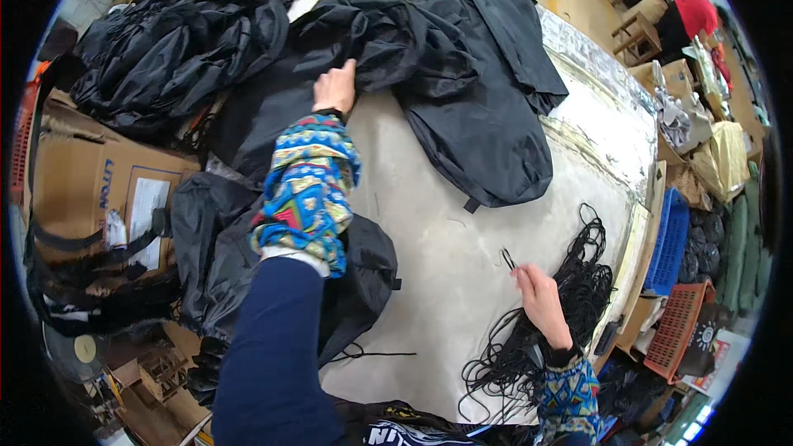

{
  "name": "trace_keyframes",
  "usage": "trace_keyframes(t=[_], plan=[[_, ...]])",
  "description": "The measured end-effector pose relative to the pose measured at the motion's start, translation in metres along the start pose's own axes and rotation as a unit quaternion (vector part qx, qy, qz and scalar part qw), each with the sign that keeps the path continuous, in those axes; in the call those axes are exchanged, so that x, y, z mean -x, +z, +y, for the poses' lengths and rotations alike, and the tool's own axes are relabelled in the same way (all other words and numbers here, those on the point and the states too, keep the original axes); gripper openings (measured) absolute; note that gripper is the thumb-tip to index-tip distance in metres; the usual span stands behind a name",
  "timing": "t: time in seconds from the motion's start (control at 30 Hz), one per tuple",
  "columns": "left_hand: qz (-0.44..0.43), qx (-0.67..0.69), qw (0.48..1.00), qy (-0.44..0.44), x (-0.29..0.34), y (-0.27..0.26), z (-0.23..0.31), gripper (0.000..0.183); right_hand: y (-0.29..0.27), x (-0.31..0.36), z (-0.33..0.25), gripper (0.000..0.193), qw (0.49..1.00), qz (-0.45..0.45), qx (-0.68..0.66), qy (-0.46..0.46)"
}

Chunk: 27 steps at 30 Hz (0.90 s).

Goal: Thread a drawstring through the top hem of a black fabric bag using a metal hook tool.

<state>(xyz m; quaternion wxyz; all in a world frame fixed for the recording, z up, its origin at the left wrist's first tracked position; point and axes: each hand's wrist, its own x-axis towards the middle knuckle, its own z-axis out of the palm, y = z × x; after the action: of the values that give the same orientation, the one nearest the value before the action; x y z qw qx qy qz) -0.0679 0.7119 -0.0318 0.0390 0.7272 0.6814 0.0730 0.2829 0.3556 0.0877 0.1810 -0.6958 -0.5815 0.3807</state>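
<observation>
Counter (pixel 429 231): carries the work. Black fabric (pixel 487 136): lies bunched across the far side. Black cord pile (pixel 585 285): near right. Left hand (pixel 334 88): at the fabric, fingers partly curled; grip cannot be determined. Right hand (pixel 541 299): beside the pile, fingertips pinching a cord loop (pixel 507 259).

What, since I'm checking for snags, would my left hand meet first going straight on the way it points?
The bunched black fabric just beyond your left hand. Depth is hard to judge here; the extended finger may be touching it.
</observation>
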Motion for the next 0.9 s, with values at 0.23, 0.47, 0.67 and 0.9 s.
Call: trace_keyframes(t=[0.23,0.47,0.67,0.9], plan=[[0.284,0.071,0.947,0.131,-0.015,-0.098,0.071,0.031,-0.001,-0.046,-0.017,0.016,0.998,0.037,-0.022,-0.038],[0.266,0.029,0.832,0.486,0.002,-0.097,0.161,0.033,-0.012,-0.055,-0.062,0.011,0.984,0.150,-0.034,-0.093],[-0.171,-0.169,0.832,0.501,0.026,-0.047,0.119,0.083,-0.073,-0.157,-0.068,0.021,0.934,0.274,0.113,-0.201],[-0.060,-0.027,0.844,0.532,0.021,0.002,0.104,0.063,-0.070,-0.352,-0.055,0.071,0.938,0.156,0.304,-0.051]])
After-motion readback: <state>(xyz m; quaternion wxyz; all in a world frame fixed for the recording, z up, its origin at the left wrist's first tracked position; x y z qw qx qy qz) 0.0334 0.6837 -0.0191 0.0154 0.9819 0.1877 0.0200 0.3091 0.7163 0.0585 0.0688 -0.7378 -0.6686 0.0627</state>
